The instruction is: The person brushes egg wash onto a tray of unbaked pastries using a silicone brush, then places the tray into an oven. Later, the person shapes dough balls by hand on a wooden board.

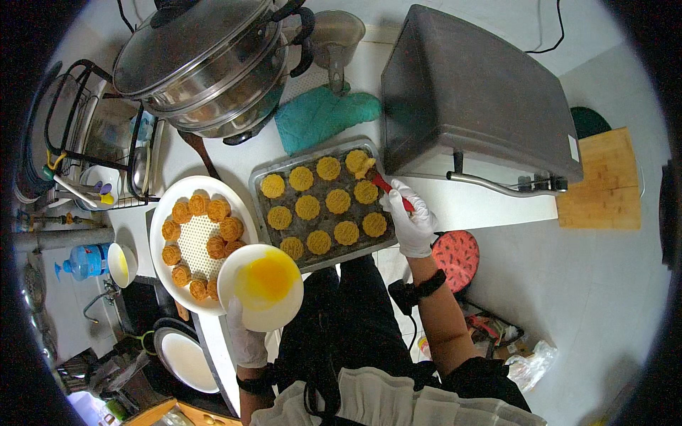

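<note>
In my gloved right hand (410,219) is the red handle of a pastry brush (382,183). Its bristles rest at the lower edge of the mooncake (357,161) in the tray's upper right corner. Rows of pale, patterned mooncakes sit on the dark metal baking tray (277,169). My gloved left hand (245,335) holds a white bowl (261,317) with beaten egg yolk (270,277) inside. The bowl overlaps the rim of a round white plate (160,213), which has a perforated insert and a ring of browned mooncakes (231,229).
A teal oven mitt (325,114) lies behind the tray, beside a countertop oven (479,96). A multi-tier steamer (213,80) stands at the back left near a dish rack (90,138). Left of the plate is a small bowl (122,265) with yellow residue.
</note>
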`<state>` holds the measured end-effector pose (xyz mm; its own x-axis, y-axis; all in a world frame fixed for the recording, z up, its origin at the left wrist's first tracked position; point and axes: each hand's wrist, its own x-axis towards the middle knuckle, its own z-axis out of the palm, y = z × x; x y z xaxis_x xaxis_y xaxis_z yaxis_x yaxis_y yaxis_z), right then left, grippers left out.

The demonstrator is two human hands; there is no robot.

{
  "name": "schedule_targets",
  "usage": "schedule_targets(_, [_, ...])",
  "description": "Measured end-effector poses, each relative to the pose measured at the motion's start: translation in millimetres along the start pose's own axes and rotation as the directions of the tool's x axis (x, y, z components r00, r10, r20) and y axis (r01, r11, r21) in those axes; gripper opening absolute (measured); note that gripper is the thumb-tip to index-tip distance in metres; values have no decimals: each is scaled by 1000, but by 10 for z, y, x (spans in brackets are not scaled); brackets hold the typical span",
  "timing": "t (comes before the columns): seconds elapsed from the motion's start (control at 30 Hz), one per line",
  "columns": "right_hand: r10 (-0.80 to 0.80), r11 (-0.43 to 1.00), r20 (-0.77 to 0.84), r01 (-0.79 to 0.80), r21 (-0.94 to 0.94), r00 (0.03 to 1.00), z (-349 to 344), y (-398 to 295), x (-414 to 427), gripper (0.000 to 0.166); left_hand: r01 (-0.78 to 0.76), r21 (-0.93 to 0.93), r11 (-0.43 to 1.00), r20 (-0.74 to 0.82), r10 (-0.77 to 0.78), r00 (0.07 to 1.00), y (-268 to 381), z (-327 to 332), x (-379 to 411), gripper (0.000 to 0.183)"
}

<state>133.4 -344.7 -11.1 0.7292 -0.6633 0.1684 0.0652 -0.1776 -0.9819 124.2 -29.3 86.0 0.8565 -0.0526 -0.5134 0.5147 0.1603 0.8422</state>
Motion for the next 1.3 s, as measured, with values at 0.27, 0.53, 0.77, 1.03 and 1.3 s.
schedule_targets(0.27, [150,984,-54,-144,109,987,-8,0,36,27,-79,278,957,72,61,996,-47,-88,21,62])
schedule_targets(0.53, [-2,998,-74,-3,-67,997,239,-52,363,28,-125,259,958,76,109,991,-46,-67,-6,60])
schedule_targets(0.77, [-76,973,-92,54,-223,993,264,20,375,28,-4,-224,974,-44,-6,999,-68,-49,-108,42])
schedule_targets(1.03, [116,992,-155,-123,-40,981,271,-271,289,26,-20,-20,1000,-38,19,999,-114,-77,-87,69])
schedule_targets(1.3, [181,972,-223,-140,188,958,164,-133,149,22,-56,208,976,21,53,998,-100,-115,-66,69])
